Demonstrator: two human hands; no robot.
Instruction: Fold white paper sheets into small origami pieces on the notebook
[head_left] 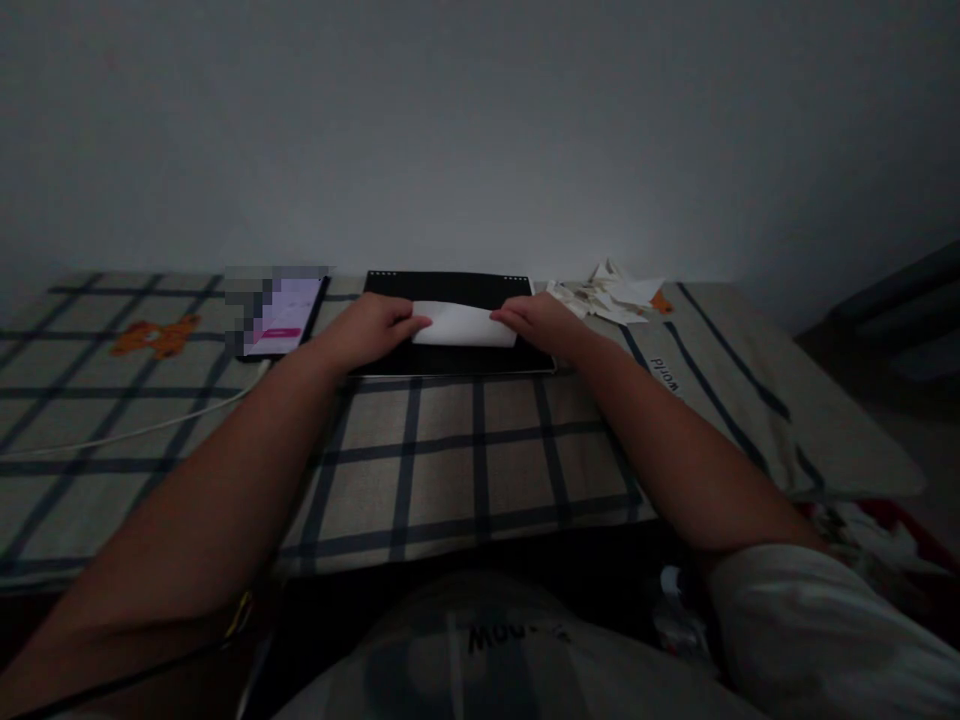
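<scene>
A white folded sheet of paper [463, 324] lies on a black flat board [450, 290] near the far edge of a checked cloth surface. My left hand [371, 328] presses on the paper's left end, fingertips on it. My right hand [541, 322] holds down the paper's right end. Both forearms reach forward over the cloth.
A lit phone [283, 315] lies left of the board, with a white cable [135, 430] running off to the left. A heap of white paper scraps [611, 293] sits right of the board. The checked cloth [450, 470] has an orange bear print [155, 336]. A plain wall rises behind.
</scene>
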